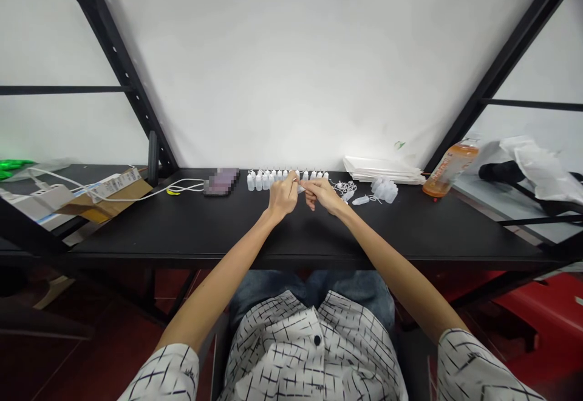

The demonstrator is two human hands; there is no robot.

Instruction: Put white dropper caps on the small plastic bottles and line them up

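Observation:
Over the middle of the black table, my two hands meet with their fingers closed. My left hand [283,195] is wrapped round a small whitish plastic bottle [300,189], mostly hidden by the fingers. At the end of this bottle, the fingertips of my right hand [322,193] pinch together; what exactly they grip is too small to make out. Just behind both hands stand rows of small white dropper bottles [259,181], upright and partly covered by my hands. To the right lie a tangle of thin white caps or cords [345,188] and a loose bottle [361,200] on its side.
Several clear plastic pieces [385,189] lie beside a stack of white sheets [382,169]. An orange drink bottle [450,169] leans at the right by the rack post. Leftward are a blurred phone-like object [221,181], a white cable [155,192] and an open cardboard box [109,194].

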